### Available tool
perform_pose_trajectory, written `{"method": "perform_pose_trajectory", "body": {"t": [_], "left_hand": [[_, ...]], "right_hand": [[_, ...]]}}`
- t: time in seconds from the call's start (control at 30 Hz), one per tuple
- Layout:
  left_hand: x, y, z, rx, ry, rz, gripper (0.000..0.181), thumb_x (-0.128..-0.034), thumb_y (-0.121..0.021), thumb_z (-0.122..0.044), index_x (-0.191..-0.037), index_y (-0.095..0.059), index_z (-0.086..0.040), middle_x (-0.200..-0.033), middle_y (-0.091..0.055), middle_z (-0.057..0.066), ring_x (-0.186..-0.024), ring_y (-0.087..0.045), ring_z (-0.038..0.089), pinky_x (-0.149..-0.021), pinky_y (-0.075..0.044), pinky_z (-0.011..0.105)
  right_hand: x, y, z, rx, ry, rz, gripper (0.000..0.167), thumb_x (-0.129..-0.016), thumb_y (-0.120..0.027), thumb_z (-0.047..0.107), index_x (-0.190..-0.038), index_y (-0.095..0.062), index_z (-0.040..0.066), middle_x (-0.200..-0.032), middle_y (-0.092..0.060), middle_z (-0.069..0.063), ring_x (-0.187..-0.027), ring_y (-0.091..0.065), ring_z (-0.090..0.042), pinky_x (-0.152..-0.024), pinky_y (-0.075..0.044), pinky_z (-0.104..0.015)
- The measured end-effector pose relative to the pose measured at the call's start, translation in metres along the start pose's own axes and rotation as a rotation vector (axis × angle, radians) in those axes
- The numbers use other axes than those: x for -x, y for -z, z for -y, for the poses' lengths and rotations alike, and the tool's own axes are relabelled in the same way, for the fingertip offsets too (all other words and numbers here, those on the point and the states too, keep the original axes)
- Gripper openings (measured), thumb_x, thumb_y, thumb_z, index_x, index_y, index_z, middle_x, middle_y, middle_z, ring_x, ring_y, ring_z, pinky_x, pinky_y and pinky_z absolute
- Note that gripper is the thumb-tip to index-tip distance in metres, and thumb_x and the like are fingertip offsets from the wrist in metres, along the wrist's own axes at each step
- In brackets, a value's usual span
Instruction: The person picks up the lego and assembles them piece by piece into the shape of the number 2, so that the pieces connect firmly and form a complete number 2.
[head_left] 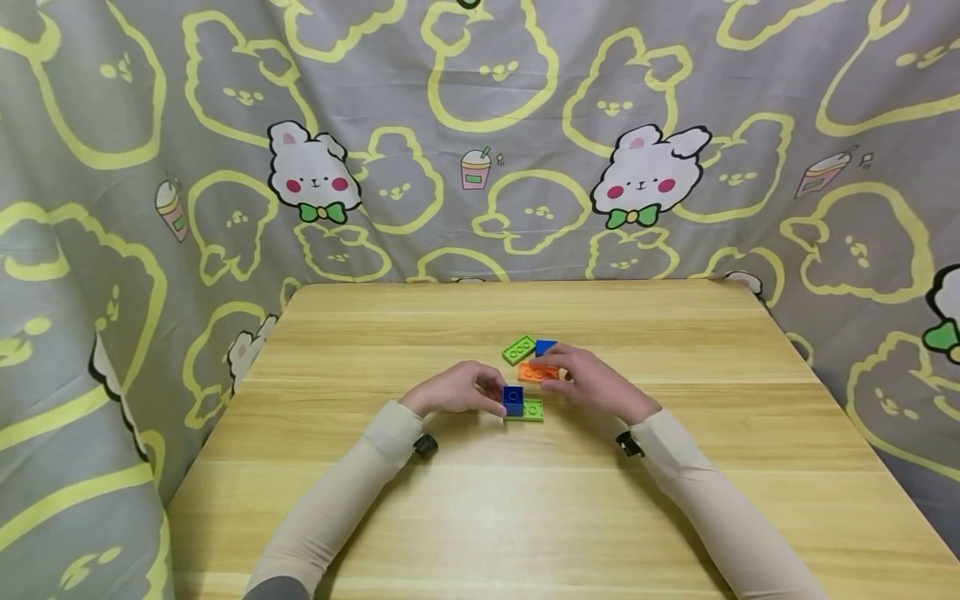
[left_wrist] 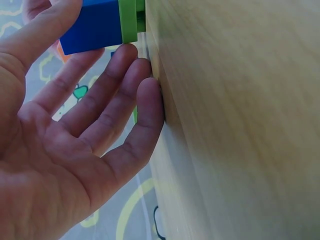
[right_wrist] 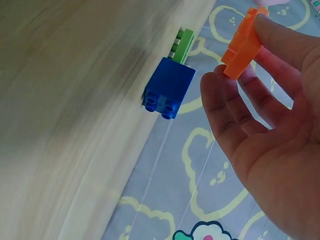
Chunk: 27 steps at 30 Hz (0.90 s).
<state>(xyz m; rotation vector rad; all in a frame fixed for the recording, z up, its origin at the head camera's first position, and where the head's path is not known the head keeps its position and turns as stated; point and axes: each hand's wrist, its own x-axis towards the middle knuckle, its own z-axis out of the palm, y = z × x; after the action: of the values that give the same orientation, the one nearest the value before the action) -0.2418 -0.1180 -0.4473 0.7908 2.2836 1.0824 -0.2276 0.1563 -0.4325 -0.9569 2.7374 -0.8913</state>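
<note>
Behind everything we see a patterned curtain (head_left: 420, 237), and before it the wooden counter (head_left: 480, 517). Our left hand (head_left: 459, 389) pinches a blue block (head_left: 513, 400) between thumb and finger, its other fingers spread; our right hand (head_left: 596, 385) pinches an orange piece (right_wrist: 242, 47), lifted from the counter. Beyond the right hand lies a second blue block (right_wrist: 170, 80). One green piece (head_left: 533, 410) is joined to the held block, near the left fingertips; another green piece (head_left: 518, 350) lies beyond both hands. We judge the step in hand is bringing pieces together; the next move calls for a steady left hold and careful alignment.
</note>
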Motion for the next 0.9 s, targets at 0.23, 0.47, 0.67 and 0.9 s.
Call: {"method": "perform_pose_trajectory", "body": {"t": [0.23,0.47,0.67,0.9], "left_hand": [[0.0011,-0.0004,0.0002,-0.004,-0.003,-0.007,0.028,-0.0881,-0.083,-0.027,-0.110,-0.074,-0.012,-0.101,-0.075,-0.003,-0.096,-0.069,0.011,-0.093,-0.054,0.033],[0.0000,0.0004,0.0023,-0.012,-0.001,0.001,0.030,-0.0882,-0.083,-0.028,-0.113,-0.076,-0.012,-0.100,-0.075,-0.005,-0.096,-0.069,0.010,-0.093,-0.054,0.033],[-0.0011,-0.0002,0.0037,-0.018,-0.012,0.002,0.028,-0.0882,-0.083,-0.027,-0.111,-0.076,-0.012,-0.099,-0.075,-0.004,-0.095,-0.070,0.010,-0.092,-0.054,0.031],[-0.0002,0.0002,0.0015,-0.014,-0.019,0.005,0.027,-0.0884,-0.083,-0.026,-0.111,-0.076,-0.012,-0.100,-0.075,-0.003,-0.095,-0.069,0.010,-0.092,-0.054,0.031]], "right_hand": [[0.0023,0.0047,0.0023,-0.017,0.005,-0.015,0.039,-0.098,-0.071,0.019,-0.136,-0.066,0.017,-0.124,-0.065,-0.003,-0.104,-0.061,-0.017,-0.085,-0.053,-0.041],[0.0040,0.0078,0.0059,-0.027,0.038,-0.001,0.041,-0.097,-0.072,0.018,-0.138,-0.066,0.018,-0.122,-0.065,-0.001,-0.106,-0.062,-0.016,-0.089,-0.056,-0.042],[0.0049,0.0081,0.0085,-0.048,0.069,0.008,0.040,-0.097,-0.072,0.017,-0.136,-0.066,0.015,-0.125,-0.065,-0.001,-0.108,-0.062,-0.017,-0.089,-0.056,-0.042],[0.0058,0.0062,0.0097,-0.053,0.111,0.018,0.039,-0.096,-0.074,0.016,-0.134,-0.068,0.014,-0.121,-0.066,0.001,-0.103,-0.062,-0.015,-0.087,-0.057,-0.037]]}}
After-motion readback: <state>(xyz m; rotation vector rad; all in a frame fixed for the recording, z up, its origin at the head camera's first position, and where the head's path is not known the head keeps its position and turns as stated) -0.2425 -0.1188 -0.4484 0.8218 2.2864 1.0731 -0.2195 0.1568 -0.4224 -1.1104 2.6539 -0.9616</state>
